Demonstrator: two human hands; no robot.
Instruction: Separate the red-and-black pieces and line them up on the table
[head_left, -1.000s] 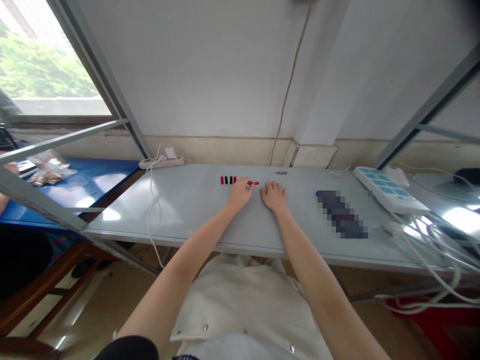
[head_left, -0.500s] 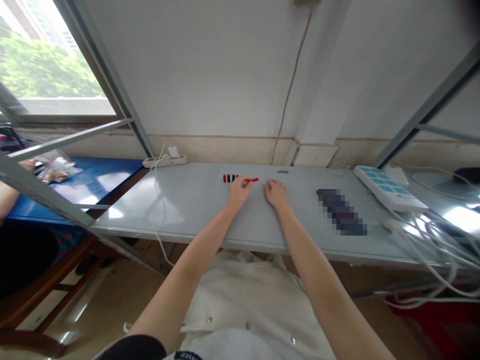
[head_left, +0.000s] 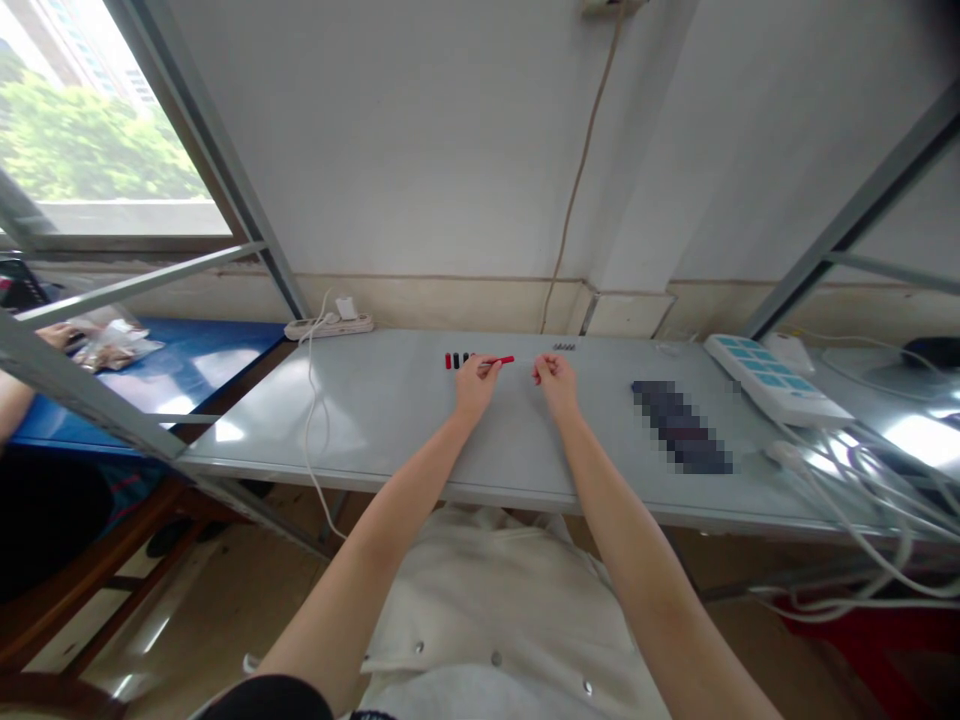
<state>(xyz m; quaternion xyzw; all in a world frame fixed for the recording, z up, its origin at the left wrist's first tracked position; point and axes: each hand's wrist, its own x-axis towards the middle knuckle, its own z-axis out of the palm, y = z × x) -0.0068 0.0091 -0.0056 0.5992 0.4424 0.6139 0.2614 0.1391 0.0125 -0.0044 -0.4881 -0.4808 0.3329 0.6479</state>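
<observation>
1. Where the left hand (head_left: pixel 474 385) is concerned, thumb and fingers are pinched narrowly on a red-ended stick (head_left: pixel 508 360); its red end projects toward the right hand.
2. Right hand (head_left: pixel 556 380): fingers gathered and curled, apart from the stick. Whether anything small is held there cannot be told.
3. Location of the stick: over the middle of the grey table (head_left: pixel 390 410), between the two hands. Whether it touches the surface cannot be determined.
4. Adjacent items: a row of small red and black cylinders (head_left: pixel 457 361), its right end partly covered by the left hand; a line of small dark pieces (head_left: pixel 564 347) beyond the right hand.
5. Handling, by judgement: the stick appears light and stiff, unlikely to break under a fingertip pinch. Its slim, apparently smooth body could roll or twist if gripped loosely. Material not confirmed.
6. Hold, by judgement: the darker shaft, near mid-length, offers best balance; the red end presents a second clear grip for the free fingertips.
</observation>
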